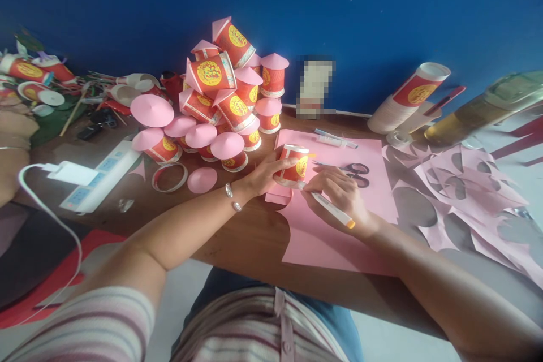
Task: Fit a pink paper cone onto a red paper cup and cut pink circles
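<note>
Red printed paper cup (293,163): glossy coated paper. Pink sheet (339,226): matt, smooth paper. White marker (333,210): smooth plastic barrel. Brown table (250,232): polished wood. Black-handled scissors (355,173): plastic grips. White power strip (99,175): glossy plastic.

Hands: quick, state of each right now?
Left hand: closed on the red paper cup, pinning it to the pink paper.
Right hand: gripping a white marker.
</note>
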